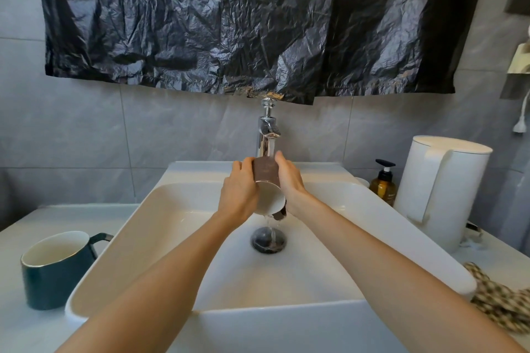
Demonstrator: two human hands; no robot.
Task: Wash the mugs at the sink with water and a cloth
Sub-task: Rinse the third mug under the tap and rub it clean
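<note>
A brown mug (266,170) with a white inside is held tilted over the white sink (160,209), its mouth turned toward me, right under the chrome tap (268,129). Water runs onto it and drips down to the drain (268,239). My left hand (239,189) grips its left side and my right hand (288,178) wraps its right side; the handle pokes out below my right palm. A dark green mug (53,266) stands upright on the counter to the left of the sink. A checked cloth (499,301) lies on the counter at the right.
A white kettle (438,189) and an amber pump bottle (383,183) stand right of the sink. Black plastic sheeting (243,23) hangs on the tiled wall above the tap. A white plug (519,126) dangles at far right.
</note>
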